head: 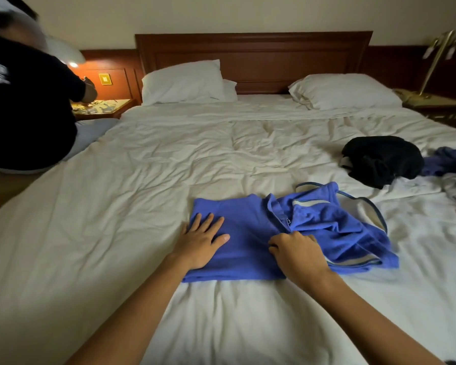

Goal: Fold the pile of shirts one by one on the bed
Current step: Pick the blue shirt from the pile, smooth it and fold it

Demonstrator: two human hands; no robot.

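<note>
Bed (103, 219): crumpled white sheet fills our view.
Blue shirt (245, 233): lower centre of the frame, left part flat, right part bunched.
Left hand (200, 243): our fingers spread straight, pressing the flat part.
Right hand (298, 254): our fingers curled, gripping the bunched fabric.
Pile (395, 162): dark clothes, right edge.

The shirt (248, 227) lay on the bed (116, 193); the pile of clothes (379, 159) lay at two o'clock from it, the pillows (182, 81) at twelve.

Blue shirt (248, 233) half-folded on white bed (116, 206); unfolded pile (406, 162) far right
</note>
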